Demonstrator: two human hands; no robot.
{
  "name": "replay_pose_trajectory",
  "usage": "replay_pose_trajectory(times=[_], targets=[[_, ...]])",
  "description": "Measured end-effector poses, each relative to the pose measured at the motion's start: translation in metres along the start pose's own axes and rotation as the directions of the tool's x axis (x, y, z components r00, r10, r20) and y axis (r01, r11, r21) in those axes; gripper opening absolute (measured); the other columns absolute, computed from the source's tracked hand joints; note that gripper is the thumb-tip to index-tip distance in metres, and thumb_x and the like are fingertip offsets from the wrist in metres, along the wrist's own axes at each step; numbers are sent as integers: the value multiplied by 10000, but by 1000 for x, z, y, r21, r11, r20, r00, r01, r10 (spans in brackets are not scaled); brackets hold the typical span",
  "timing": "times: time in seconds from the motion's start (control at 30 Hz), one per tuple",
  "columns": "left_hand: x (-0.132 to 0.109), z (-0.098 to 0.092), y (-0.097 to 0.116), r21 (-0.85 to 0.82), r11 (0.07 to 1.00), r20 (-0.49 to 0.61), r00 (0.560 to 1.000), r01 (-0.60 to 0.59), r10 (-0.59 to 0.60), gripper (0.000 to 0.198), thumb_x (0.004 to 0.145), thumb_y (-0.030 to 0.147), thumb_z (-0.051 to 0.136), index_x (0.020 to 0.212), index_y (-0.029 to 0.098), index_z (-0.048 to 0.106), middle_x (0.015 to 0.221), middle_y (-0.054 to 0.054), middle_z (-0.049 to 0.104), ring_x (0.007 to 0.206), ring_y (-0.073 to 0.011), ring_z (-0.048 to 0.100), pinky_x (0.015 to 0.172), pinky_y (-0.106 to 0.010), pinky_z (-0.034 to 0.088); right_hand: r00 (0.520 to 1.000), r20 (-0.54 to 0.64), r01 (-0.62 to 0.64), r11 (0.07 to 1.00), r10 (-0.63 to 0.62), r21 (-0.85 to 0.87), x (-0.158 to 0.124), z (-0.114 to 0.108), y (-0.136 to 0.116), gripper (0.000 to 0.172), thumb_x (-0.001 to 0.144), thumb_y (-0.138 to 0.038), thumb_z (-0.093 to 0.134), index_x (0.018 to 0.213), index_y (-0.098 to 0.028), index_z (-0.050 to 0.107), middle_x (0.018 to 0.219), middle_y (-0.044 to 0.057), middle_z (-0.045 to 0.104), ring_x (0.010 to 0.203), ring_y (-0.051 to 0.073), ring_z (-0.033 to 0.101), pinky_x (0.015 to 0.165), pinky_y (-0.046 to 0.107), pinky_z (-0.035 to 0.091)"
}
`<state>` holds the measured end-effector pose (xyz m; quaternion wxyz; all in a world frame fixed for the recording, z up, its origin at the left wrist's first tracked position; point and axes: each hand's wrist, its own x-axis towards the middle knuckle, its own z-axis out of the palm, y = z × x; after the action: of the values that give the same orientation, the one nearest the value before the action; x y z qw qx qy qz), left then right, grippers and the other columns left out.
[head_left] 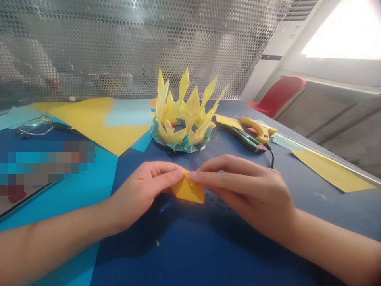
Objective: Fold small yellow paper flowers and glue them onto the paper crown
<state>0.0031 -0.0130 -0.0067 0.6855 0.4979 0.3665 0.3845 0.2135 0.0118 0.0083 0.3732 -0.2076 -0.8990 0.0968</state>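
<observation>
A small folded piece of yellow paper (189, 191) is held just above the blue table. My left hand (149, 186) pinches its upper left edge between thumb and fingers. From the other side my right hand (247, 190) grips the top right of the same paper, thumbs nearly meeting at its peak. The fingers behind the paper are partly hidden. Just beyond my hands stands a paper crown (190, 119) with tall yellow points and a crumpled light-blue base.
Yellow paper sheets (98, 127) and a blue sheet (101, 174) cover the left side, with glasses (34, 126) on top. A yellow glue gun (258, 130) and a green-and-black cutter (242, 138) lie right of the crown. A yellow strip (333, 171) lies farther right, near a red chair (276, 95).
</observation>
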Motion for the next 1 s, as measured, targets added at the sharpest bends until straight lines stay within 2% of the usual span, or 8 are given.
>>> replay_pose_trajectory(times=[0.17, 0.33, 0.43, 0.53, 0.63, 0.73, 0.9, 1.0], targets=[[1, -2, 1, -21, 1000, 16, 1000, -16, 16, 242, 942, 345, 556, 974, 253, 778, 786, 19, 751, 742, -95, 640, 712, -158, 496, 1000, -4, 13, 1000, -13, -27, 0, -1, 0, 318, 860, 31, 528, 967, -189, 731, 900, 28, 666, 775, 58, 642, 755, 118, 538], [1, -1, 2, 81, 996, 11, 999, -32, 32, 138, 840, 358, 700, 923, 294, 790, 792, 49, 777, 739, -74, 659, 697, -109, 497, 1000, 19, 13, 1000, -13, -17, 1, -2, 0, 338, 856, 43, 507, 964, -192, 726, 917, 34, 672, 786, 67, 650, 766, 135, 544], [0, 1, 3, 95, 995, -9, 1000, -3, 4, 124, 782, 266, 766, 897, 305, 792, 774, 64, 785, 741, -76, 681, 679, -102, 506, 999, 34, -12, 997, 9, 76, 3, -2, 0, 261, 860, -4, 567, 968, -176, 732, 912, 40, 679, 772, 73, 656, 741, 139, 547], [-1, 2, 2, 89, 996, -15, 1000, -1, 2, 62, 778, 262, 767, 829, 281, 796, 749, 63, 783, 713, -74, 688, 662, -103, 509, 992, 55, -122, 971, 113, 203, 5, 1, 0, 136, 838, -117, 676, 942, -178, 737, 872, 28, 698, 735, 87, 660, 708, 159, 550], [-1, 2, 0, 113, 994, -57, 998, -7, 13, 82, 803, 315, 738, 771, 254, 783, 756, 56, 780, 705, -73, 687, 649, -107, 505, 952, 73, -305, 902, 297, 307, 7, 6, -2, 130, 803, -205, 732, 932, -190, 720, 803, -3, 711, 692, 96, 645, 668, 178, 545], [-1, 2, 0, 141, 990, -96, 995, -2, 16, 92, 796, 326, 741, 779, 241, 770, 768, 47, 773, 709, -83, 682, 647, -125, 507, 877, 138, -474, 783, 460, 403, 7, 9, -3, 102, 758, -214, 771, 837, -196, 709, 751, -24, 702, 672, 99, 622, 648, 183, 532], [-3, 4, 0, 237, 971, -145, 989, 29, 6, 127, 780, 273, 733, 690, 183, 723, 612, 49, 676, 542, -56, 565, 512, -125, 434, 800, 254, -588, 625, 544, 513, 9, 8, -7, 120, 748, -270, 776, 706, -186, 701, 726, -1, 703, 669, 123, 624, 630, 211, 523], [-4, 5, 0, 250, 968, -148, 989, 29, 8, 136, 778, 286, 735, 689, 183, 731, 628, 39, 695, 564, -68, 583, 523, -130, 445, 779, 285, -616, 598, 558, 513, 11, 7, -7, 171, 747, -327, 771, 683, -184, 703, 713, 13, 709, 658, 136, 633, 603, 226, 519]])
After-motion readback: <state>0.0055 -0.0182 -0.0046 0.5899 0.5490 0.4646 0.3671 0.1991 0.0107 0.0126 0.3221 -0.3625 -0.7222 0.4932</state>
